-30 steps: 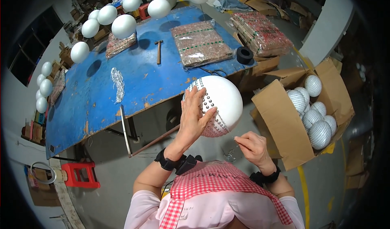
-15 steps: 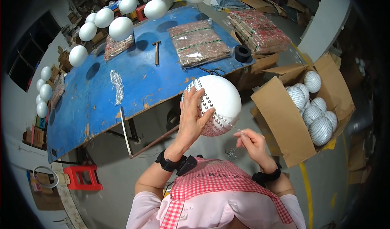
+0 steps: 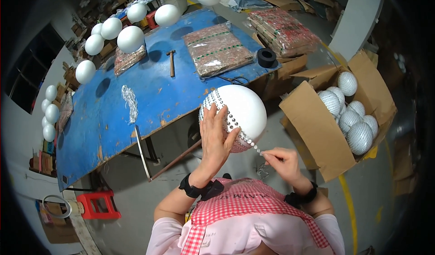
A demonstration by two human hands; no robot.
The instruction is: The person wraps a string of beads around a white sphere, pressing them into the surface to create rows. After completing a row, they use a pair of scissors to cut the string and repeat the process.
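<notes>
A large white ball [image 3: 248,108] is just off the near edge of the blue table; whatever supports it is hidden. Rows of small silvery beads cover its left side and underside. My left hand [image 3: 215,135] lies against the beaded side, fingers stretched out and thumb apart, touching the ball. From the ball's lower right, a thin silvery bead strand [image 3: 257,148] runs to my right hand [image 3: 283,162], which pinches it between thumb and forefinger. The strand's loose tail dangles below those fingers.
On the blue table [image 3: 102,114] lie a hammer [image 3: 171,64], scissors [image 3: 235,80], a black tape roll [image 3: 267,57], a wrapped bundle [image 3: 215,51] and silvery strands [image 3: 129,103]. Several plain white balls stand along its far and left sides. At right, a cardboard box [image 3: 312,130] holds beaded balls.
My right hand has drawn slightly down and closed more tightly on the strand, which now shows straighter between ball and fingers. My left hand stays on the ball. The whole view has shifted slightly.
</notes>
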